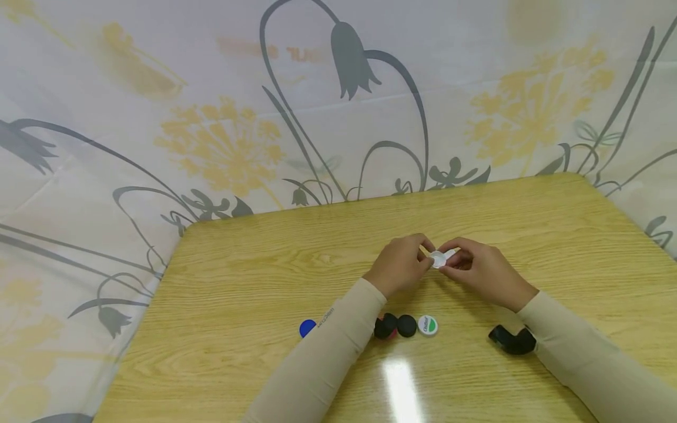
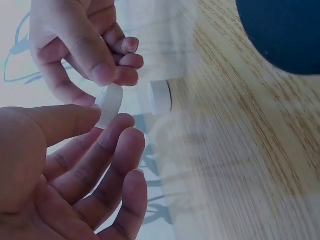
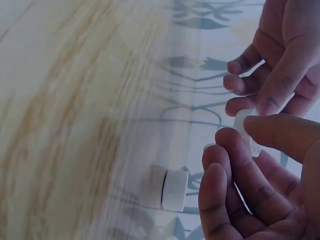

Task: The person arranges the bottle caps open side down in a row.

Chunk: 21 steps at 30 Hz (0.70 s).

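Both hands meet above the wooden table and hold one small white bottle cap point(image 1: 438, 259) with a ribbed side. My left hand point(image 1: 401, 264) pinches one edge of it between thumb and fingers. From the opposite side my right hand point(image 1: 478, 271) grips the cap too. In the left wrist view the cap point(image 2: 109, 106) is tilted on its edge between the fingertips. The right wrist view has the same cap point(image 3: 247, 130) near the right thumb tip. A second white cap point(image 3: 175, 190) stands on the table beyond the hands.
Nearer me lie a blue cap point(image 1: 307, 328), a black cap point(image 1: 407, 326) and a white cap with green print point(image 1: 428, 325). Something red shows partly behind a black piece beside the left sleeve. A bent black object point(image 1: 512, 339) is by the right sleeve. Patterned cloth point(image 1: 317, 117) hangs behind.
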Tool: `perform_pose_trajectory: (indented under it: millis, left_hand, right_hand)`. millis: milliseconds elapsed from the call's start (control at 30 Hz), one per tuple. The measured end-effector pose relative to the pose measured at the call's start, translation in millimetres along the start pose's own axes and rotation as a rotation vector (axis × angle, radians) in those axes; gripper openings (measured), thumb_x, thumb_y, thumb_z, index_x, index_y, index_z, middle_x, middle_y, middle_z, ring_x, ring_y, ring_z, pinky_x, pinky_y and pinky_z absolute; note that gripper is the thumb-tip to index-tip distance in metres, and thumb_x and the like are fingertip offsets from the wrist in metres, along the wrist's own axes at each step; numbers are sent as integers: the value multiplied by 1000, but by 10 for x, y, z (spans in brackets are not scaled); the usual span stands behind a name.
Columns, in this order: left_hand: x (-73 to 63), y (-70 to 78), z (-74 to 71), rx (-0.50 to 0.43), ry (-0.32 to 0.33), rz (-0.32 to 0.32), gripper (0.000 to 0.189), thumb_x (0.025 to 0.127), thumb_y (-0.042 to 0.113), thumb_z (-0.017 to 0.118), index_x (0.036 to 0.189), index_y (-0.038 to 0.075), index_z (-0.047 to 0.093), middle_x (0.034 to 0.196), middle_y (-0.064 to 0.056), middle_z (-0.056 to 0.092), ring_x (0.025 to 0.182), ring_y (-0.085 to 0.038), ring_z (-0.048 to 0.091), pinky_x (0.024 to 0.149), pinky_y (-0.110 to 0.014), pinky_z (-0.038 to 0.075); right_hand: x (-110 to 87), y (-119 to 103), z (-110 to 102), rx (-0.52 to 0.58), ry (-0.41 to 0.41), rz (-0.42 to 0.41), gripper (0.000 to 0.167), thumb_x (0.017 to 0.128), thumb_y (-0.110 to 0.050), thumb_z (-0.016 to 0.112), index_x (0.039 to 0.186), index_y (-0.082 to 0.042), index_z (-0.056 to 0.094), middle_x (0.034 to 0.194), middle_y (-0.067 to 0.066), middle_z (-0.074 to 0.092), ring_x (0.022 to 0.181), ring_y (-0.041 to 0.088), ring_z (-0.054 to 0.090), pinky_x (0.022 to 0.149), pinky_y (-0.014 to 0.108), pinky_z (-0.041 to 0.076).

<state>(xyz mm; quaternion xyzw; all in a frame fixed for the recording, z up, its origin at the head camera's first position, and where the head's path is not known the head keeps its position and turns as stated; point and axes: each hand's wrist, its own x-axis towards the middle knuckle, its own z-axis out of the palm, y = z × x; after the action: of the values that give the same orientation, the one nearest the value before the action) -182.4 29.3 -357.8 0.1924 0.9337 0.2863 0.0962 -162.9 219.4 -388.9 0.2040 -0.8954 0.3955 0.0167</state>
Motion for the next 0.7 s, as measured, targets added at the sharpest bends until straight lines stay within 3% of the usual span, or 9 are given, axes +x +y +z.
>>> perform_pose_trajectory:
  millis: [267,700]
  left_hand:
    - [-19,-4,-27,62,63,34,16,97,27,68,109,16,70,95,4,75,76,-4,65,63,-16,47]
    - [-49,0,-23,77,62,50,12,94,30,71,100,19,70,92,5,75,77,-2,66,62,-16,48]
  right_hand:
    - [22,5,-47,164,-82,131,33,102,-29,59,124,-5,62,97,10,76,89,19,73,70,28,56]
    - [28,-6,-62,200,-89,145,33,103,-32,57,118,-4,66,100,14,75,87,19,71,71,31,57]
